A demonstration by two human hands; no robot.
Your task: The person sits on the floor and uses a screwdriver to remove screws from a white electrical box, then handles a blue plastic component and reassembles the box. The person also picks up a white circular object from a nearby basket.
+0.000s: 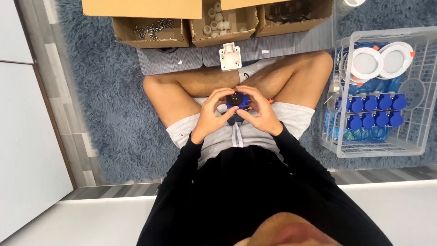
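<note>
Person sits cross-legged on a shaggy blue-grey rug [109,114], black long sleeves, light grey shorts. Both hands meet over the lap, just above the crossed shins.

Left hand [210,116]: fingers curled round the left side of a small blue socket part [237,100] with a black round face, thumb on its near edge. Right hand [259,114]: fingers curled over the right side and top of the same part, gripping. The part sits between the two hands, black face up toward the camera. A bit of orange shows just right of the right hand's fingers; can't tell what it is.

Beyond the knees: white square plastic piece [230,56] on a grey ribbed mat [282,45].

Further out, three open cardboard boxes in a row: left box [150,32] with dark screws, middle box [224,23] with small white round parts, right box [293,16] with black items, unclear.

On the person's right: white wire basket [425,114] on the rug, holding two rows of blue sockets [373,111], round white discs [381,59] above them.
</note>
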